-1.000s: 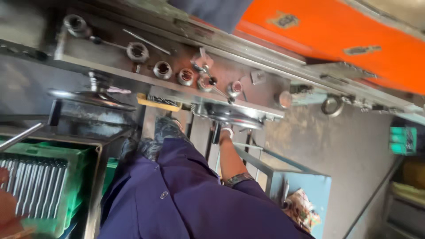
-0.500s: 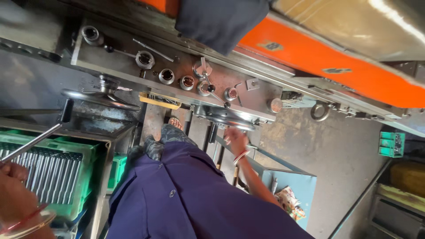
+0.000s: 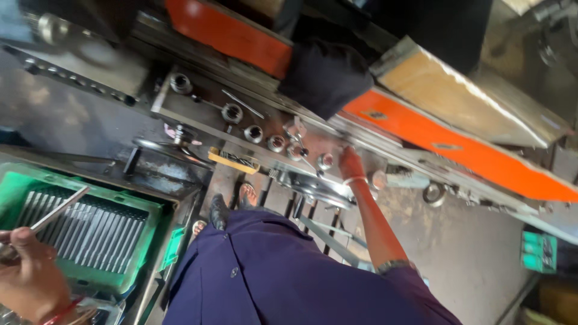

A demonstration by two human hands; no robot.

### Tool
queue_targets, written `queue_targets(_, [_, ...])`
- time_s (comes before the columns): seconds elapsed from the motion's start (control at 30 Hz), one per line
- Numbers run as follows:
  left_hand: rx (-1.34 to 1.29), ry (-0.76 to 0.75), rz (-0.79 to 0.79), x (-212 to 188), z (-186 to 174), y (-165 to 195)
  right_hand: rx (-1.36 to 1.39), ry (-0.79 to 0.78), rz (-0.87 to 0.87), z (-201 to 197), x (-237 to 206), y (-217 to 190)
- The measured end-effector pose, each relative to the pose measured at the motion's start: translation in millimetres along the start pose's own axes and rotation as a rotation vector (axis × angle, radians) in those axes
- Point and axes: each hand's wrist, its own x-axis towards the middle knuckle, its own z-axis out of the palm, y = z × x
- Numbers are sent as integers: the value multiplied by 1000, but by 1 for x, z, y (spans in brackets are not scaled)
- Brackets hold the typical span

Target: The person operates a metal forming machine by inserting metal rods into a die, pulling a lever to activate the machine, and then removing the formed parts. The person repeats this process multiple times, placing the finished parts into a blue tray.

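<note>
Grey, oil-stained workshop floor (image 3: pixel 469 253) spreads under a long metal machine (image 3: pixel 198 114) with orange panels (image 3: pixel 457 147) along its top. Along the machine's front runs a row of round knobs (image 3: pixel 253 133), and a large handwheel (image 3: pixel 319 194) sits low on it, just beside the person's outstretched arm.

At the lower left, the left hand (image 3: pixel 27 280) has its fingers closed around a thin metal rod (image 3: pixel 60 209), which points up and to the right over a green plastic crate (image 3: pixel 18 189). More rods (image 3: pixel 90 232) of the same kind lie side by side in that crate, filling its middle.

At the end of a straight arm, the right hand (image 3: pixel 350 164) rests on the machine front, near a small lever (image 3: pixel 325 161) and the end of the knob row. Whether its fingers are gripping anything cannot be told from this angle.

A small yellow tray (image 3: pixel 233 160) hangs below the knobs. Dark blue clothing (image 3: pixel 283 277) fills the bottom centre, and a sandalled foot (image 3: pixel 248 194) shows on the floor below the machine.
</note>
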Motion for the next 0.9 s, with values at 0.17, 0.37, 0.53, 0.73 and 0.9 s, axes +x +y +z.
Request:
queue_targets(0.17, [62, 83, 79, 1, -23, -6, 614, -63, 32, -31, 23, -67])
queue_targets(0.37, [306, 135, 246, -5, -32, -10, 445, -314, -219, 3, 108, -239])
queue_targets(0.53, [289, 153, 250, -11, -40, 3, 568, -351, -195, 37, 144, -353])
queue_targets(0.73, [523, 241, 333, -8, -45, 12, 451, -482, -321, 32, 112, -356])
queue_targets(0.9, [442, 150, 397, 9, -26, 8, 239, -511, -271, 27, 114, -338])
